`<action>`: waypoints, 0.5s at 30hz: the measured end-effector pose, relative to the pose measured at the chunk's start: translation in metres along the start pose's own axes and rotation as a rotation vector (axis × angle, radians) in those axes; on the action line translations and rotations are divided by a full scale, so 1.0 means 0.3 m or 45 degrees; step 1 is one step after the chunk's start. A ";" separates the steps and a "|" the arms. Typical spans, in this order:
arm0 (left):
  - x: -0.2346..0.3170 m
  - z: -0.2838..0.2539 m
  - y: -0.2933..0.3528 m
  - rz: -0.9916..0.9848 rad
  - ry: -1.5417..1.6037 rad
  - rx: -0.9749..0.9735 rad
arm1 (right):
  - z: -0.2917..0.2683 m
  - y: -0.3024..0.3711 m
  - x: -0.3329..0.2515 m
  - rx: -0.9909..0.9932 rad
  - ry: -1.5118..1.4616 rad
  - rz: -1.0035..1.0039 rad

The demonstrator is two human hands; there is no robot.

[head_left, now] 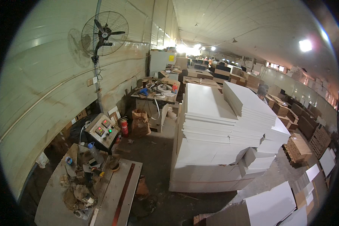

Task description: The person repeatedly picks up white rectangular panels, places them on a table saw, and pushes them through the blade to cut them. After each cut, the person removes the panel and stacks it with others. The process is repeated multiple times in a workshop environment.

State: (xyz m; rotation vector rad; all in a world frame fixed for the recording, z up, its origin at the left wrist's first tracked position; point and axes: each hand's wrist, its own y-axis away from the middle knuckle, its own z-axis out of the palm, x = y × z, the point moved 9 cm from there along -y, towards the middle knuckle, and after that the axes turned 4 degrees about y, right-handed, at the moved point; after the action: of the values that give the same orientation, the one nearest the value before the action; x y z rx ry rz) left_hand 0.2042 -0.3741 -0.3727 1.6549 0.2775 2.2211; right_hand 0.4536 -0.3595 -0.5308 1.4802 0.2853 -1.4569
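Neither of my hands shows in the head view. A tall stack of white boards stands right of the middle, its layers uneven at the top and right side. At the lower left is a worktable with a dark reddish strip along it. On that table lie a clear plastic bottle with a blue cap, a yellow-and-black tool and a cluttered heap of dusty items. Behind it sits a control box with lit displays and a green light.
A red fire extinguisher and a brown sack stand on the floor beyond the control box. Farther back is a cluttered bench. A fan hangs on the left wall. More white boards lie at the lower right, near a loaded pallet.
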 end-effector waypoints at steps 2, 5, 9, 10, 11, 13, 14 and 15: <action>-0.010 0.026 -0.013 0.007 0.021 0.024 | -0.037 -0.014 -0.022 -0.114 0.162 -0.080; -0.035 0.062 -0.026 0.023 0.060 0.058 | -0.097 0.009 -0.078 -0.001 0.263 0.009; -0.119 0.070 -0.053 0.068 0.153 0.095 | -0.063 0.142 -0.302 0.025 0.052 -0.172; -0.145 0.063 -0.059 0.098 0.197 0.095 | -0.094 0.198 -0.351 0.165 0.083 -0.179; -0.167 0.048 -0.057 0.148 0.264 0.097 | -0.131 0.263 -0.390 0.304 0.115 -0.181; -0.183 0.013 -0.031 0.310 0.485 0.053 | -0.142 0.294 -0.445 0.176 0.253 -0.145; -0.170 -0.005 -0.002 0.430 0.650 -0.005 | -0.156 0.305 -0.459 0.111 0.323 -0.132; -0.149 -0.023 0.047 0.545 0.828 -0.077 | -0.188 0.326 -0.455 0.094 0.351 -0.090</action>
State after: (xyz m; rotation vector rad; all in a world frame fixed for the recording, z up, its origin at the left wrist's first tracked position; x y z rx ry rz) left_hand 0.2065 -0.4042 -0.4090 0.9734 0.0065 3.0143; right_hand 0.5277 -0.3010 -0.3810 1.7487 0.4599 -1.3291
